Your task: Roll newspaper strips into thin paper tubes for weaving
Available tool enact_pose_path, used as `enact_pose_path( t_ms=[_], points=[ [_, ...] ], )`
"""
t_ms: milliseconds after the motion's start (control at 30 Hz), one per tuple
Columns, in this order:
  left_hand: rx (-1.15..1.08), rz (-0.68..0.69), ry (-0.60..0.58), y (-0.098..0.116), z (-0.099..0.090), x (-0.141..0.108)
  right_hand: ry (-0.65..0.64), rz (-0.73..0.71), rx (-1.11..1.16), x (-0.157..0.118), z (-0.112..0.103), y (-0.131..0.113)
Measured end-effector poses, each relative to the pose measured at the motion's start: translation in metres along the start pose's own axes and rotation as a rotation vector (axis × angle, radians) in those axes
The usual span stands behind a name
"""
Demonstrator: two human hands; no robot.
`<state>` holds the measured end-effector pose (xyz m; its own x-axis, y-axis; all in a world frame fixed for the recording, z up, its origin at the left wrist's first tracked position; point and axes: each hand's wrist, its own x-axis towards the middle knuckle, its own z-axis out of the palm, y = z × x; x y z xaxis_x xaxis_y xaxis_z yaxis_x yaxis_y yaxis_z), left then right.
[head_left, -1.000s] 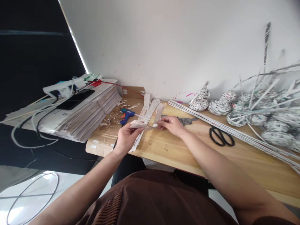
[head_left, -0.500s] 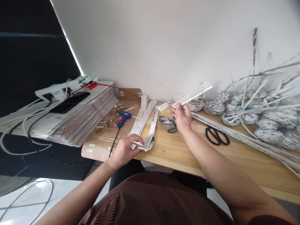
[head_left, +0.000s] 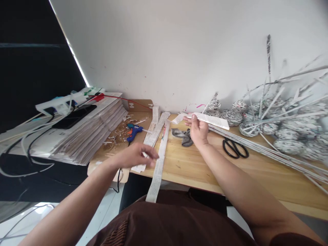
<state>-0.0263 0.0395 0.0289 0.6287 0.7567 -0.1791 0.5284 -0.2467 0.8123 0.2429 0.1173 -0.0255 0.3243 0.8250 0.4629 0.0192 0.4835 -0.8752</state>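
Observation:
My right hand [head_left: 198, 129] pinches a white printed paper strip [head_left: 214, 120] between thumb and fingers, above the back of the wooden table. My left hand [head_left: 138, 155] is open, its fingers apart and somewhat blurred, holding nothing. Beside its fingertips a long newspaper strip [head_left: 159, 167] lies across the table and hangs over the front edge toward my apron. More paper strips [head_left: 154, 131] lie fanned out behind the left hand. A blue glue gun [head_left: 134, 132] rests on the cardboard to the left. Next to the right hand lies a crumpled grey cloth-like piece [head_left: 182, 136].
Black-handled scissors [head_left: 235, 147] and a bundle of thin paper rods [head_left: 256, 147] lie on the right. Behind them are woven paper balls [head_left: 289, 143] with rods sticking up. A tall paper stack [head_left: 102, 126] carries a phone [head_left: 74, 116], a power strip [head_left: 61, 104] and cables. Paper scraps litter the cardboard [head_left: 102, 157].
My left hand has let go of the long newspaper strip and moved slightly back from it. That strip now lies flat and hangs off the edge. The right hand's strip has tipped down.

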Motion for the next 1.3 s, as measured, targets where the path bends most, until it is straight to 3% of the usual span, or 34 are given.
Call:
enact_pose_path(
  t_ms=[100,233,400,600,767,1100,1300],
  points=[
    [-0.162,0.002,0.33,-0.012,-0.005,0.055,0.045,-0.041,-0.032,0.001,-0.002,0.002],
    [0.037,-0.031,0.633,-0.025,-0.01,0.131,0.064,-0.09,-0.072,0.003,-0.006,0.004],
    [0.083,-0.098,0.718,-0.027,-0.016,0.192,0.066,-0.197,-0.179,-0.001,-0.008,-0.003],
    [-0.048,-0.113,0.67,-0.027,-0.008,0.225,-0.001,-0.465,-0.361,-0.005,-0.013,-0.007],
    [-0.241,-0.022,0.547,-0.016,-0.012,0.208,0.024,-0.519,-0.541,-0.002,-0.016,-0.003],
    [-0.526,0.037,0.492,-0.001,-0.073,0.099,-0.015,-0.485,-0.426,-0.002,-0.014,-0.003],
    [-0.731,0.073,0.451,0.005,-0.073,0.054,-0.119,-0.476,-0.39,-0.006,-0.008,-0.004]
  ],
)
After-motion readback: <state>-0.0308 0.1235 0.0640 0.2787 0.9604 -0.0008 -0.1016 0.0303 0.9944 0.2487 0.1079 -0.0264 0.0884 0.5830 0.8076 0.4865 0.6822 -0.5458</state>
